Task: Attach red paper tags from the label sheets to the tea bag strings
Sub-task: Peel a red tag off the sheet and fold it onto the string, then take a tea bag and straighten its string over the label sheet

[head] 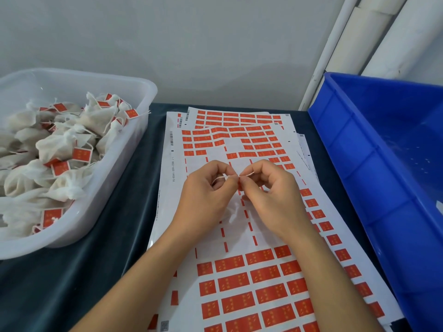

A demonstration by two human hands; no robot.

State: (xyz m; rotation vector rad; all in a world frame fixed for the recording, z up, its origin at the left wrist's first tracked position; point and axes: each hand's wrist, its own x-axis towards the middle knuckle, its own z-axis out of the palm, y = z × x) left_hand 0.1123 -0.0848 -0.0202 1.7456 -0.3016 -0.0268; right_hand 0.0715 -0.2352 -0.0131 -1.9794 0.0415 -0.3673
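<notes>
Both hands over label sheets [254,279] on dark cloth [72,271]. L hand [206,197] & R hand [271,197] each pinched white string [231,176], fingers curled. Bag [231,213] lay under hands. Tagged bags in clear tub [134,149] left of sheets, blue bin [383,164] right, grey wall [191,44] behind.

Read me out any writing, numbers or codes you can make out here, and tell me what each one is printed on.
"1-1 0802-1600 14:58-58", roughly; small sideways print on the left margin of the top label sheet, digits uncertain.
Barcodes on the sheets' upper left margins: no readable digits.
QR code at the sheet's bottom left: no text.
Gold marks on the red tags: too blurred to read.
Fine print line along the sheet's left edge: too small.
</notes>
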